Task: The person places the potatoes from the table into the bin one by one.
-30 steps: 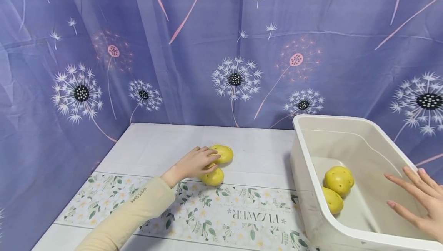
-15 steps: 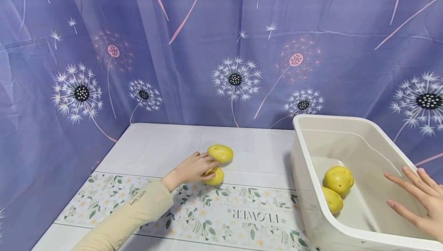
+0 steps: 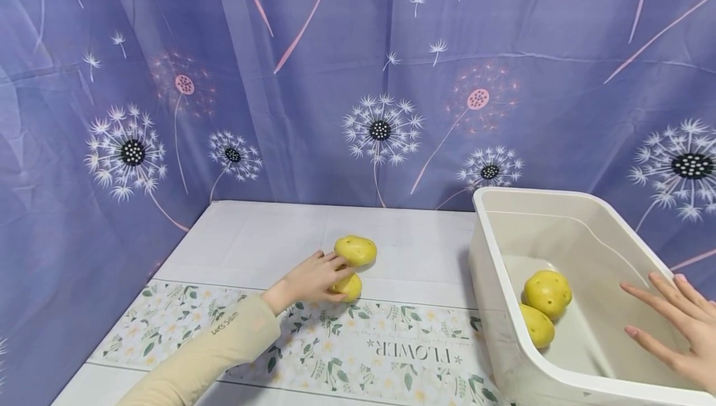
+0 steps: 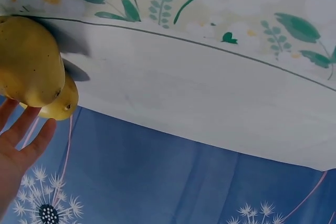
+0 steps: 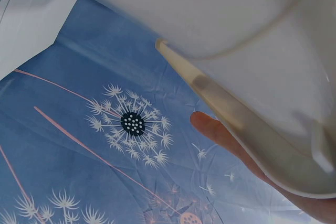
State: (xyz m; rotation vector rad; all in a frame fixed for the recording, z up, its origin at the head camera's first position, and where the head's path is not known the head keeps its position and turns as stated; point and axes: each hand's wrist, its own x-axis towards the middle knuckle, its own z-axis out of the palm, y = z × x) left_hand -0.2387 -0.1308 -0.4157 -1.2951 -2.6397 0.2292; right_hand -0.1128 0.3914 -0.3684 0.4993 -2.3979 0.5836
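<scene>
My left hand (image 3: 315, 276) is at the nearer yellow potato (image 3: 350, 288) on the table, with its fingers and thumb lying over the left part of it. Loosely spread fingers (image 4: 38, 141) touch the potato's side in the left wrist view. A second potato (image 3: 355, 250) lies just behind the first, by the fingertips. My right hand (image 3: 685, 322) extends over the right side of a white plastic bin (image 3: 506, 288), its fingers straight and spread. One of its fingers (image 5: 218, 132) shows beyond the bin's rim in the right wrist view; the bin hides most of that hand.
Two more potatoes (image 3: 548, 294) lie on the bin's floor toward its left wall. A floral cloth (image 3: 414, 325) printed with "FLOWER" covers the table. Purple dandelion curtain (image 3: 313, 114) hangs along the back and left. The bin's tall left wall stands between the table potatoes and its interior.
My left hand has drawn slightly left and nearer, off the far potato, and is now at the near one. The potatoes have hardly shifted. My right hand stays in place.
</scene>
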